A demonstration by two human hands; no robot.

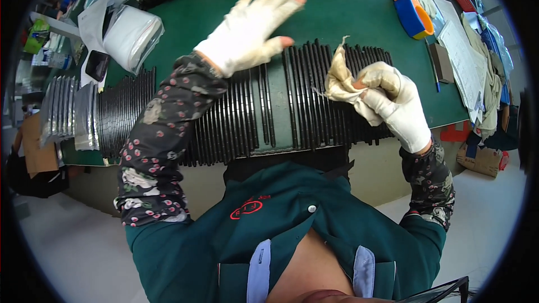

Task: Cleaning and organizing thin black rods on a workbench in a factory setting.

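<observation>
Head view: left hand (255, 25) fingers splayed wide, right hand (396, 101) fingers pinching cloth (341, 76).

Green table (348, 11): black strips (269, 112), tape roll (132, 36), papers (463, 56).

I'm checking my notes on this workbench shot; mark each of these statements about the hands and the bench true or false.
1. The right hand grips a crumpled cloth. True.
2. The left hand holds a black strip. False: it is open, fingers spread, holding nothing.
3. Both hands wear light gloves. True.
4. The black strips lie on a red mat. False: the mat is green.
5. A blue and orange tool lies beyond the right hand. True.
</observation>
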